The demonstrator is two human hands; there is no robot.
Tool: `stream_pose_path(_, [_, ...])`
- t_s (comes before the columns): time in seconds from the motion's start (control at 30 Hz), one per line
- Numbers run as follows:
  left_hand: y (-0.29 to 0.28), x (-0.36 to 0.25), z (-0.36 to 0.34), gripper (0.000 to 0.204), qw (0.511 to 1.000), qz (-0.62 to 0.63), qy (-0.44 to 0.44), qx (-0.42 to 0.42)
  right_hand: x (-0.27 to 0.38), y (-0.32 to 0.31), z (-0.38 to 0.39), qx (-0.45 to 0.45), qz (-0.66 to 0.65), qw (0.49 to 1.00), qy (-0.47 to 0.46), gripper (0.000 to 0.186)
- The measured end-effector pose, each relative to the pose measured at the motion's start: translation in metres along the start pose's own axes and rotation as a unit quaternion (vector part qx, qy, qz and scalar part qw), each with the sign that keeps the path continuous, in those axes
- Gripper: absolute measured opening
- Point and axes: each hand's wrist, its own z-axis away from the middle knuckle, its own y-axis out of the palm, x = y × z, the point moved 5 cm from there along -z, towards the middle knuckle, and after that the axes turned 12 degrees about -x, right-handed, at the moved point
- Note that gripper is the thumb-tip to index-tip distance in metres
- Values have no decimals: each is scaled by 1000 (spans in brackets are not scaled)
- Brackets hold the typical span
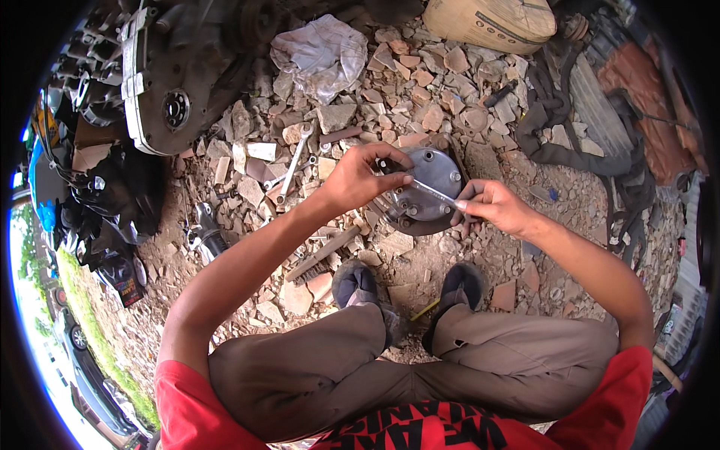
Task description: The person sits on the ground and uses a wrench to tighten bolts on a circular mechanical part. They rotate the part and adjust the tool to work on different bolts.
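A slim silver wrench (435, 191) lies slantwise over a round grey metal cover (444, 174) studded with bolts, part of a dark metal housing on the rubble. My left hand (367, 174) is closed at the wrench's upper left end, its thumb along the tool and its fingers curled at the cover's left edge. At the lower right end, my right hand (496, 208) pinches the wrench between thumb and fingers. Part of the cover's left side is hidden by my left hand.
Larger wrenches (295, 163) lie on broken stones left of the housing. A big engine block (169, 97) stands at the upper left. A crumpled pale cloth (321, 56) and a tan sack (491, 24) are at the back. Dark hoses (551, 127) lie right.
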Motion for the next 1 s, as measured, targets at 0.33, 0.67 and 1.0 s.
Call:
stream_pose_path(0.33, [-8,4,11,31,994,-60,-94,-15,59,-28,-22,-96,99,990,-9,15])
stream_pose_path(0.67, [-9,8,27,30,980,15,-173,-93,142,54,-95,-44,94,957,-270,24])
stream_pose_path(1.0, [-30,-1,36,29,991,17,-121,-57,142,36,-69,-59,21,963,-261,28])
